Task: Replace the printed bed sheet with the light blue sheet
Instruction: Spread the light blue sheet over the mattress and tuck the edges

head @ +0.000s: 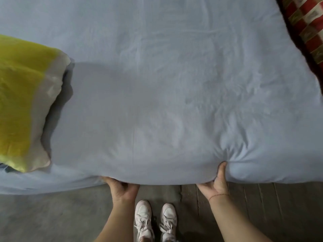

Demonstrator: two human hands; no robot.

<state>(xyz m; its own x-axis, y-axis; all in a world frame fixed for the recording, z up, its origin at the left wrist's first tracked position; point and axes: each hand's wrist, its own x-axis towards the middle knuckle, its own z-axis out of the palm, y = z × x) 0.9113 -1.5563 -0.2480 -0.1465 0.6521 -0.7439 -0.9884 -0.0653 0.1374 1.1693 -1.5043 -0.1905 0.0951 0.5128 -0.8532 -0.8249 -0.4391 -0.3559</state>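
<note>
Gripping hand, right: the right hand (215,182) has the near edge of the light blue sheet (174,84). The thumb presses on top, the fingers are tucked under, and the cloth puckers into folds right at the thumb.
Left hand: and there's the left hand (122,188) further along the same edge, fingers curled under the hem and out of sight, holding it too.
Hands count: two, both on the one sheet, set apart from each other.
Wrist: one thin red thread (218,195) round the right wrist.
Sheet: one, spread right across the bed, lightly creased, its near edge hanging over the side.
Shoes: two white shoes (143,219), side by side between the forearms, on the grey floor (52,215).
Pillow: one pillow (26,102), yellow and pale grey, lying on the sheet at the left.
Patterned cloth: one patterned cloth (307,23), red and cream checks, up in the top right corner beside the sheet.
</note>
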